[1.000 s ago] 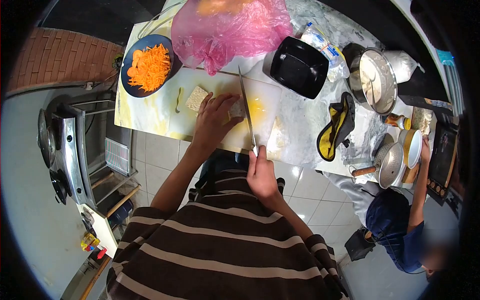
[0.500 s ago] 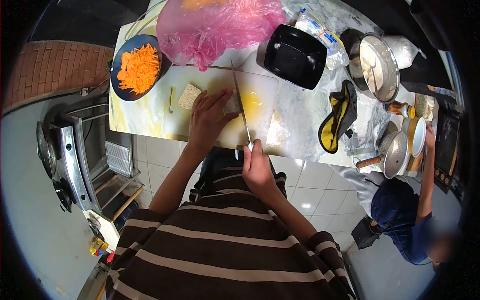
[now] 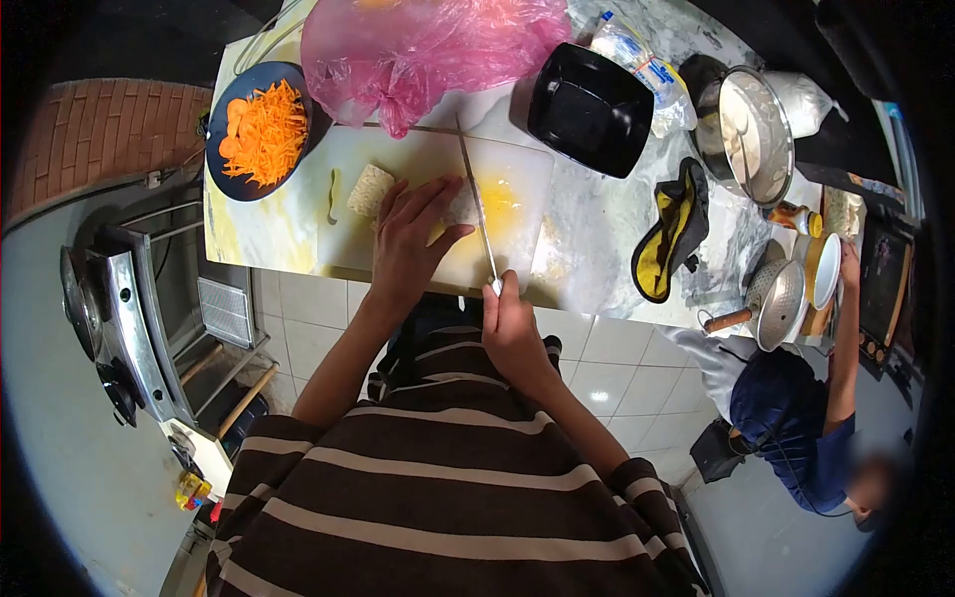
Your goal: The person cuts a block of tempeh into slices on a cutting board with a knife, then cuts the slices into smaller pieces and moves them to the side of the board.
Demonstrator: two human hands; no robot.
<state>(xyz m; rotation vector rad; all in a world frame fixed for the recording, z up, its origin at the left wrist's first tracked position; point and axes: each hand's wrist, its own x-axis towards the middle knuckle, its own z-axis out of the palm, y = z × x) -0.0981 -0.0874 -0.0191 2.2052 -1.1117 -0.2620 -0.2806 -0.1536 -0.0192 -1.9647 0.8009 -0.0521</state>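
My right hand point(image 3: 514, 323) is closed around the handle of a long kitchen knife point(image 3: 477, 199), whose blade points away from me across the white cutting board point(image 3: 525, 214). Just left of the blade, my left hand point(image 3: 410, 239) holds a pale piece of tempeh point(image 3: 459, 207) down on the board between fingers and thumb. The fingers partly hide that piece. Another tempeh block point(image 3: 371, 190) lies beside the left hand. Further left rests a thin green strip point(image 3: 333, 196). Yellow liquid point(image 3: 500, 204) wets the board to the right of the knife.
A dark plate point(image 3: 221, 179) of shredded carrot point(image 3: 271, 134) stands left, near a pink plastic bag point(image 3: 428, 50). A black bowl point(image 3: 590, 109), a black-yellow cloth item point(image 3: 668, 234) and a metal pot point(image 3: 756, 134) are right. Another person point(image 3: 796, 408) reaches toward a white bowl point(image 3: 824, 271).
The camera view has shifted slightly, so the plate and board edge appear further left. Both hands keep nearly the same place, with the knife still against the tempeh.
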